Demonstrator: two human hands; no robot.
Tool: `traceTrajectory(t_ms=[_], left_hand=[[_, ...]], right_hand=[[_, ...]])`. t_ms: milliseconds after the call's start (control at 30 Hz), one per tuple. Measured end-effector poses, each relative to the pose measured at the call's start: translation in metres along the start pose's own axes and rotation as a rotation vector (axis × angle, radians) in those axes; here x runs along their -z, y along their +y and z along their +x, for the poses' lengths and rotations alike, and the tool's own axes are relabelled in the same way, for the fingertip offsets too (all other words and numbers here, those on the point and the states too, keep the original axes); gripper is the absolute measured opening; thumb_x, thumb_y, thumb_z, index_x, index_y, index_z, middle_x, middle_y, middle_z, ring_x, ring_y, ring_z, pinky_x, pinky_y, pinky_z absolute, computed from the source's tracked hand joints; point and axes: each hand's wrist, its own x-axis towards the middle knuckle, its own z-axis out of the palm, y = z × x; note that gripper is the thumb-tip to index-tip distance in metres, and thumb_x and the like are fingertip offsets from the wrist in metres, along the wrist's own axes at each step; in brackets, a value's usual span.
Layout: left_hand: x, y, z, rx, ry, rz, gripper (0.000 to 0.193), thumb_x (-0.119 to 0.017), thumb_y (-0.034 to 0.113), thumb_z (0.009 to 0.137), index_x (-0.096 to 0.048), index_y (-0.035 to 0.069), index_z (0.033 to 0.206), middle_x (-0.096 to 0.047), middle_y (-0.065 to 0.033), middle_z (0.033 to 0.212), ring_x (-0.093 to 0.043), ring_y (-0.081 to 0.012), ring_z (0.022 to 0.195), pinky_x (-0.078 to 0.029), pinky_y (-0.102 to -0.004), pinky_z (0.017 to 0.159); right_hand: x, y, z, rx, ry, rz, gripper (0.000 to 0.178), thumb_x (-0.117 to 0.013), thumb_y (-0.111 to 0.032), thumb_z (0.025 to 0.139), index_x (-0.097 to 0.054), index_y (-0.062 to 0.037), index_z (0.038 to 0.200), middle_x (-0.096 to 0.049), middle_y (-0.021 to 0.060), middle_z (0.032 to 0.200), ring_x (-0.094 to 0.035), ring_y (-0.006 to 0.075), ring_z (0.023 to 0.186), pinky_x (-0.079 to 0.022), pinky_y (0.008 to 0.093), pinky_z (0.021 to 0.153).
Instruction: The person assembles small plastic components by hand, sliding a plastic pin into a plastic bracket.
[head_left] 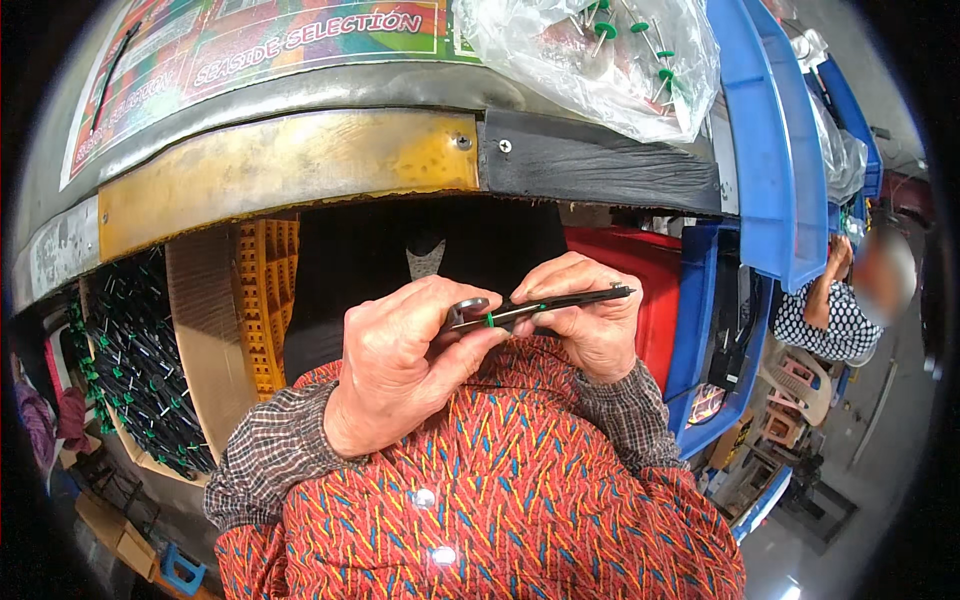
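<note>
In front of my chest, my left hand (395, 350) and my right hand (595, 325) hold a slim black stick-like part (596, 297) between them. It has a green ring near my left fingertips and a pointed black end past my right fingers. My left thumb and fingers pinch its left end. A dark rounded shiny piece (470, 305) shows at my left forefinger; whether it joins the stick I cannot tell. My right thumb and forefinger grip the stick along its middle, hiding part of it.
A metal-edged bench (290, 155) runs ahead, with a clear plastic bag (600, 60) of green-capped metal pins on it. At left, a cardboard box (205, 340) holds many similar black-and-green parts. Blue bins (775, 140) stand at right. Another person (835, 310) sits farther right.
</note>
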Motion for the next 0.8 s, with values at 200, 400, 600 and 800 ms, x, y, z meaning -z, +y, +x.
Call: traceTrajectory(t_ms=[200, 400, 600, 800], left_hand=[[0.004, -0.002, 0.003, -0.100, -0.019, 0.081, 0.021, -0.074, 0.003, 0.075, -0.065, 0.002, 0.093, -0.066, -0.0102, 0.080, -0.067, -0.0219, 0.066, -0.051, -0.0284, 0.055], [0.005, -0.012, 0.004, -0.194, -0.033, 0.111, 0.024, -0.076, 0.002, 0.071, -0.066, 0.000, 0.093, -0.068, -0.0108, 0.084, -0.066, -0.0188, 0.066, -0.050, -0.0255, 0.055], [0.006, -0.014, 0.005, -0.277, -0.078, 0.174, 0.023, -0.077, 0.002, 0.069, -0.065, 0.002, 0.090, -0.068, -0.0120, 0.082, -0.068, -0.0249, 0.072, -0.053, -0.0296, 0.059], [0.005, -0.023, 0.004, -0.430, -0.075, 0.188, 0.026, -0.076, 0.002, 0.065, -0.066, 0.002, 0.089, -0.067, -0.0115, 0.081, -0.068, -0.0249, 0.073, -0.055, -0.0309, 0.061]], right_hand=[[0.000, -0.005, 0.003, 0.002, -0.030, -0.073, 0.015, -0.067, 0.010, 0.077, -0.066, 0.0088, 0.092, -0.064, 0.0205, 0.094, -0.068, 0.0222, 0.075, -0.059, 0.0292, 0.065], [-0.001, -0.011, 0.004, -0.080, -0.052, -0.146, 0.009, -0.067, 0.008, 0.079, -0.065, 0.0092, 0.088, -0.064, 0.0179, 0.092, -0.068, 0.0199, 0.073, -0.057, 0.0270, 0.063], [-0.001, -0.013, 0.001, -0.259, -0.028, 0.006, 0.009, -0.066, 0.006, 0.081, -0.064, 0.0075, 0.089, -0.064, 0.0124, 0.088, -0.066, 0.0164, 0.068, -0.055, 0.0256, 0.062], [-0.001, -0.017, -0.001, -0.472, -0.026, 0.045, 0.009, -0.066, 0.003, 0.083, -0.062, 0.0055, 0.091, -0.064, 0.0088, 0.080, -0.065, 0.0147, 0.064, -0.053, 0.0246, 0.058]])
